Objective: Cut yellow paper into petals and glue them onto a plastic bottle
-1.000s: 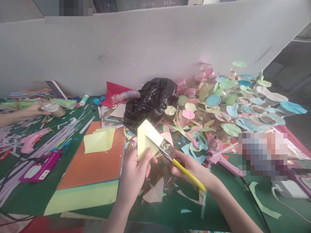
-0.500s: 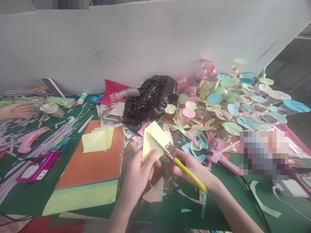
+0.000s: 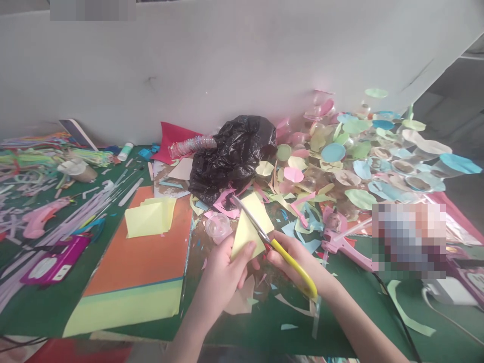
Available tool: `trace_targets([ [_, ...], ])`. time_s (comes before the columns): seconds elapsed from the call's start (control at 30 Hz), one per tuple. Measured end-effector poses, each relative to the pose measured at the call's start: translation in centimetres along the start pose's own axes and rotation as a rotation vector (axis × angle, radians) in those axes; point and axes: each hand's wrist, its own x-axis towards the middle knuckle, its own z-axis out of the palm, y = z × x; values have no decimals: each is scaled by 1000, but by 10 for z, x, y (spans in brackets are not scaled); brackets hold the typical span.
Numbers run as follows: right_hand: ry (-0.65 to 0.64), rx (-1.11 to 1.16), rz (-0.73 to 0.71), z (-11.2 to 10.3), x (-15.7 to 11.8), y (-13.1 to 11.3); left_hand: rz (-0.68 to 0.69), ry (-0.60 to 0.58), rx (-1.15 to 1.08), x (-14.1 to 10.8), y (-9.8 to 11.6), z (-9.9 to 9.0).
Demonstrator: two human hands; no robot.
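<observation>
My left hand [image 3: 223, 267] pinches a folded piece of pale yellow paper [image 3: 248, 227] between thumb and fingers. My right hand [image 3: 297, 259] grips a pair of scissors [image 3: 291, 262] with a yellow handle. Their metal blades lie across the paper's upper part, and the paper hides part of them. A clear plastic cup piece [image 3: 218, 227] lies just beyond my left hand, among scraps of coloured paper. To the left, another folded yellow paper [image 3: 149, 217] rests on an orange card [image 3: 132, 252].
A black plastic bag [image 3: 230, 156] and a heap of paper circles and plastic pieces [image 3: 340, 161] stand against a grey partition [image 3: 189, 65]. A pink glue gun [image 3: 346, 249] lies right of my right hand. Another pink glue gun [image 3: 43, 217] lies among paper strips at the left.
The yellow paper has shifted right and turned in my left hand, with the scissors following it. A co-worker's hand at the far left has gone from view.
</observation>
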Motion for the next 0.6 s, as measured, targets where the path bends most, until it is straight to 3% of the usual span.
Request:
trace_targets([
  [0.2,252,-216,123,-1,4,3,26,-56,-163,0,-1,2],
  [0.37,516,-510,185,-1,14,10,-29,-45,-197,-4,-1,2],
  [0.47,567,-680,272,-1,17,17,-56,-55,-204,-9,0,6],
  [0.6,602,-796,99,-4,18,32,30,97,-173,-17,0,16],
])
